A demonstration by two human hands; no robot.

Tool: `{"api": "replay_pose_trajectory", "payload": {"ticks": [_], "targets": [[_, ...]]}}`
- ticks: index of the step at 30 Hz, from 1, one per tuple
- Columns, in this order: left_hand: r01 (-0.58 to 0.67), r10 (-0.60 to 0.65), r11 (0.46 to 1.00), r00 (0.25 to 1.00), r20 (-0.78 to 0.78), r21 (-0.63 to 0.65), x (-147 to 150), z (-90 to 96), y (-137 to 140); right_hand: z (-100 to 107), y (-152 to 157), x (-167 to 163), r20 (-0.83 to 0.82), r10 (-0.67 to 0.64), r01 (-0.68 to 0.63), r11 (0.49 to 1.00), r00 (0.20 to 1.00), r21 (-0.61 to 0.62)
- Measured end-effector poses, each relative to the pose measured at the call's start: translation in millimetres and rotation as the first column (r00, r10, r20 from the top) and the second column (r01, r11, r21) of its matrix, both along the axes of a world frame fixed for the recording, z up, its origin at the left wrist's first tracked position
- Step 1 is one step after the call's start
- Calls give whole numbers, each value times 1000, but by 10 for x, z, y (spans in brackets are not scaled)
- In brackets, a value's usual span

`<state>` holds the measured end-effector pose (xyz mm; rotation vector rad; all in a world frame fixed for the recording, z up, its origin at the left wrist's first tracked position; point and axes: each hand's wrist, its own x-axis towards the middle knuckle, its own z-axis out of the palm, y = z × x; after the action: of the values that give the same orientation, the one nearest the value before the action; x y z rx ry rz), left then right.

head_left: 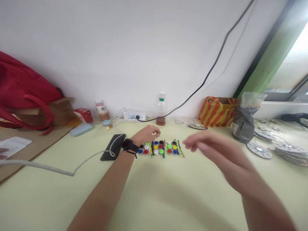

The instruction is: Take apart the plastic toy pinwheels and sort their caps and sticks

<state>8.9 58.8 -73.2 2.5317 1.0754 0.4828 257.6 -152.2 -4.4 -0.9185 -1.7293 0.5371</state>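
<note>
My left hand, with a black watch on its wrist, hovers at the back of a block of small round pieces. Its fingers are curled into a pinch; whatever lies between them is too small to make out. The round pieces have coloured tops in blue, white, yellow, red, green and black and stand in rows. Between the rows lie bundles of thin coloured strips, with another bundle at the right end. My right hand is raised just right of that bundle, smeared by motion, so its grip is unclear.
A black phone-like slab with a pale cable lies left. Behind stand a glass bottle, a power strip and a drink bottle. Right are a striped bag, a grey bag and stacked discs.
</note>
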Motion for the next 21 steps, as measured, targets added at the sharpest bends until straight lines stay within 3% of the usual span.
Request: {"api": "replay_pose_trajectory", "payload": {"ticks": [2, 3, 6, 8, 11, 21], "targets": [[-20, 20, 1000, 999, -28, -6, -36, -9, 23, -194, 339, -14, 200, -155, 183, 974, 967, -131], [-29, 29, 1000, 999, -37, -7, -56, -13, 33, -333, 496, -8, 327, -240, 311, 932, 914, -186], [-57, 56, 998, 996, -64, -16, -116, -25, 56, -778, 854, 31, 550, -267, 472, 839, 791, -271], [-75, 72, 997, 994, -86, -31, -147, -37, 62, -1005, 982, 53, 575, -191, 454, 816, 796, -358], [-92, 86, 994, 990, -114, -55, -165, -65, 66, -1181, 1058, 60, 569, -142, 419, 820, 810, -391], [-88, 72, 991, 985, -158, -98, -139, -146, 76, -1234, 1091, -29, 573, -137, 390, 853, 808, -347]]}}
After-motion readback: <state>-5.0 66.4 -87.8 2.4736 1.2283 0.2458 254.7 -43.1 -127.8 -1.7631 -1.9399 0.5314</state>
